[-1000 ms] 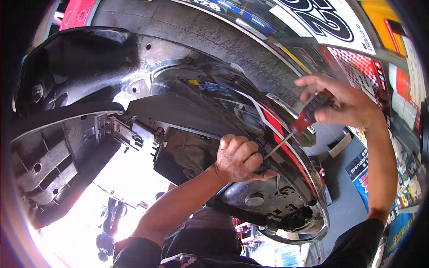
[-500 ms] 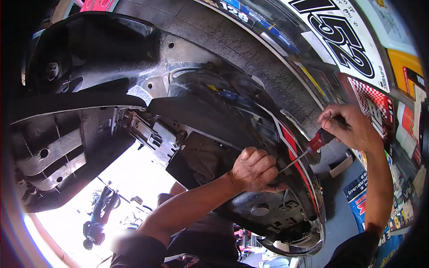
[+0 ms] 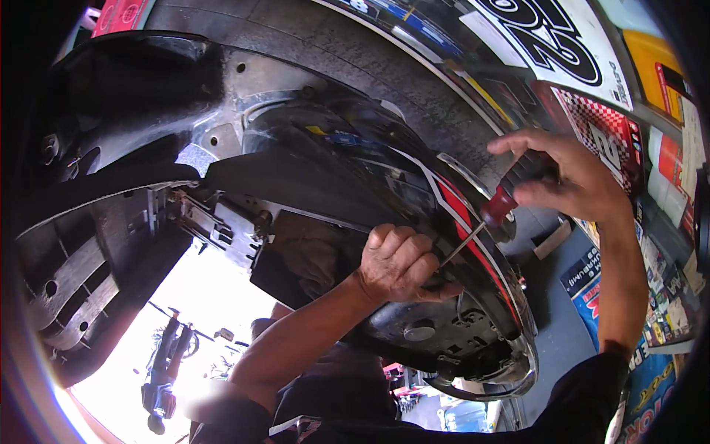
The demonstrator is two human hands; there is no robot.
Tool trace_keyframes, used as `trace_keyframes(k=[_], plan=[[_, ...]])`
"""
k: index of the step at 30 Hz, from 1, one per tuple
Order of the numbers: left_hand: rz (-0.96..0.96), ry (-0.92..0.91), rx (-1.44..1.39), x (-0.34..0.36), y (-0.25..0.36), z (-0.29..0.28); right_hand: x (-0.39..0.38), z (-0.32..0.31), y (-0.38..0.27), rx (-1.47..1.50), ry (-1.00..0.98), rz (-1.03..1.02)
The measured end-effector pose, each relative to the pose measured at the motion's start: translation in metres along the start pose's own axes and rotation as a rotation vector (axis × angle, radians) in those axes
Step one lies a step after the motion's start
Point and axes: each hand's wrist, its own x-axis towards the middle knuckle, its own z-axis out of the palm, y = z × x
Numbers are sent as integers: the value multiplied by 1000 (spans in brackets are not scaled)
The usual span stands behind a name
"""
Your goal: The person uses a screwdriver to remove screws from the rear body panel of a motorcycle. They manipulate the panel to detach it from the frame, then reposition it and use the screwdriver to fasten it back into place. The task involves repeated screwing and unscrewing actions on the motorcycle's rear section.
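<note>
Before me stands a scooter with black body panels and a red and white stripe along its side. My left hand is closed beside the panel's edge; whatever its curled fingers hold is hidden. A screwdriver with a red and black handle slants down to the left, its shaft reaching behind those fingers, so the tip is out of sight. Around the handle is my right hand, gripping loosely, thumb on one side and the fingers raised on the other.
At the left the scooter's seat is tipped up, its ribbed underside showing. A glass case and stickered boards line the right. A person and a motorcycle are outside in bright light. A small wooden block lies on the floor.
My right hand has loosened, its fingers now spread wider around the screwdriver handle. My left hand keeps its place on the scooter. The whole view has shifted slightly.
</note>
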Motion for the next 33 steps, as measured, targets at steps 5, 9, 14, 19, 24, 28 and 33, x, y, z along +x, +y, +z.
trace_keyframes(k=[5,9,14,19,24,28,33], plan=[[-10,-20,9,-1,1,-1,9,3,-4,-35,20,70],[4,-12,0,1,0,1,5,-2,-2,64,16,-131],[-24,-63,1,1,1,-4,6,1,-9,-20,31,135],[-2,-7,-51,-4,1,-12,3,1,3,-45,34,10],[-84,-184,23,-14,12,-34,-1,1,0,47,13,112],[-121,-230,84,-15,14,-30,-5,5,11,100,15,44],[-210,-234,-40,1,19,-39,-4,10,17,-36,91,-2]])
